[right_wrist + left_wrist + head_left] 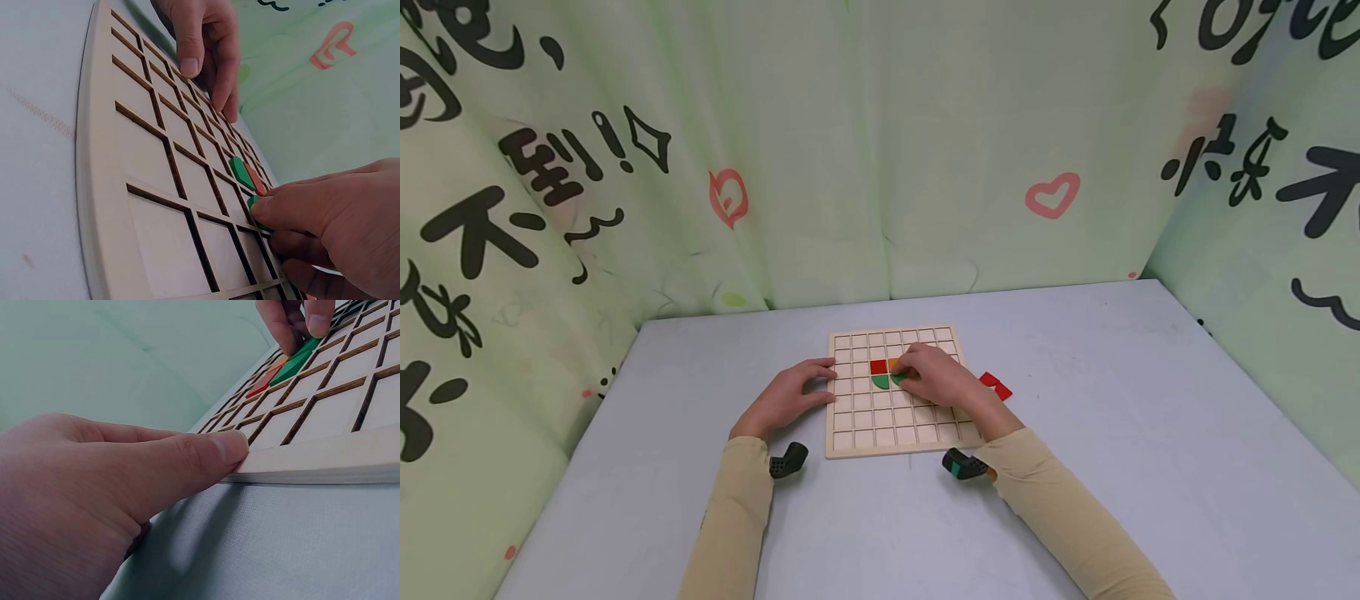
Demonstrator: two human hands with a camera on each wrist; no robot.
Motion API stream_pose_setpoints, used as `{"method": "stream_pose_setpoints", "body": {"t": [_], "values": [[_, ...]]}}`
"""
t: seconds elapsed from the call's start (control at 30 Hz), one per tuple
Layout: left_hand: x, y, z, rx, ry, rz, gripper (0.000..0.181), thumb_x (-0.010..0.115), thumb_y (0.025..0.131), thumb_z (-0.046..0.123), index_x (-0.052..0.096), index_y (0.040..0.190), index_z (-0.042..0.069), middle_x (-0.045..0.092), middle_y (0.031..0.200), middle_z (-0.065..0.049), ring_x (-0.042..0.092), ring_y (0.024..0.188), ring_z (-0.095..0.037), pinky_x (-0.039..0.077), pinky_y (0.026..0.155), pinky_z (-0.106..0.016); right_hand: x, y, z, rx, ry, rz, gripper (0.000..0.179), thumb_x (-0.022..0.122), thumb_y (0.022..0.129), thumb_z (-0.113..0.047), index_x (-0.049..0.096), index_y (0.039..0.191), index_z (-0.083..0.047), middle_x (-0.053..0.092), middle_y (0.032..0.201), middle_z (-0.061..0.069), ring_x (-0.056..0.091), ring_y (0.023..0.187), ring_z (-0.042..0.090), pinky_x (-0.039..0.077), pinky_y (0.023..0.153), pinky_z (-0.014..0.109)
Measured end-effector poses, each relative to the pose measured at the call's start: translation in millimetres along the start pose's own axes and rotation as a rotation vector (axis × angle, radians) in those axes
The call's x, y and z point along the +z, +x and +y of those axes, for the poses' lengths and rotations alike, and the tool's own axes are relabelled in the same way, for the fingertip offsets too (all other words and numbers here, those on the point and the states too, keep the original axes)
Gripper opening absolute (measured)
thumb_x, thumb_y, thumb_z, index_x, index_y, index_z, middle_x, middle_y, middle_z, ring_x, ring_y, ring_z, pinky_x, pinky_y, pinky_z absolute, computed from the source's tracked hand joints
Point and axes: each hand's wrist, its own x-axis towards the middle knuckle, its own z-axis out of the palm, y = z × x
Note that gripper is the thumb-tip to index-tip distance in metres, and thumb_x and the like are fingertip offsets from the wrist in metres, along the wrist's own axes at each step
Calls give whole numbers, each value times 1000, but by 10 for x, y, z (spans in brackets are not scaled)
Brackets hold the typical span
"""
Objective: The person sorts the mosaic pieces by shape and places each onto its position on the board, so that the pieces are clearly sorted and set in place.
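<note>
A wooden grid board (863, 419) lies on the table. My left hand (787, 398) touches its left edge, fingers and thumb spread apart, with the thumb resting on the rim in the left wrist view. Over the middle of the board, my right hand (936, 375) pinches a green piece (255, 204) at its cell. Beside it in the grid sit another green piece (880, 382) with one rounded side, a red square (878, 367) and an orange piece (892, 365). The right fingers partly hide the orange piece and the pinched green one.
Loose red pieces (1002, 391) lie on the white table (1135, 433) just right of the board, near the right forearm. Light green curtains (880, 167) with dark lettering and hearts surround the table at the back and sides.
</note>
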Motion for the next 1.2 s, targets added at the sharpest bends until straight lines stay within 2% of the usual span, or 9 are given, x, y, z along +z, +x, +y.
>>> {"method": "stream_pose_setpoints", "body": {"t": [0.27,0.73,1.0,1.2], "values": [[10,3,-11,9,2,3,39,73,89,23,65,123,6,48,147,-7,39,139,-27,33,115,-41,9,-5,15,4,5,-1,19,67,90,-8,72,108,-3,63,105,7,59,93,20,53,82,31],[17,-3,-26,16,11,5,40,72,90,24,64,125,7,47,148,-6,39,139,-27,33,115,-43,24,-20,9,14,0,23,18,69,90,-11,72,107,-4,63,105,5,59,96,21,54,84,32],[9,-2,-2,3,4,6,40,73,90,24,64,125,7,47,148,-6,38,139,-26,33,116,-42,29,-13,5,59,4,21,18,69,90,-12,72,107,-6,63,105,4,58,95,20,54,85,32],[8,-7,0,-4,-6,7,40,73,90,24,64,125,7,47,148,-6,38,140,-27,33,116,-43,22,-12,11,49,10,21,17,69,91,-12,72,106,-6,63,104,4,57,93,20,54,83,32]]}}
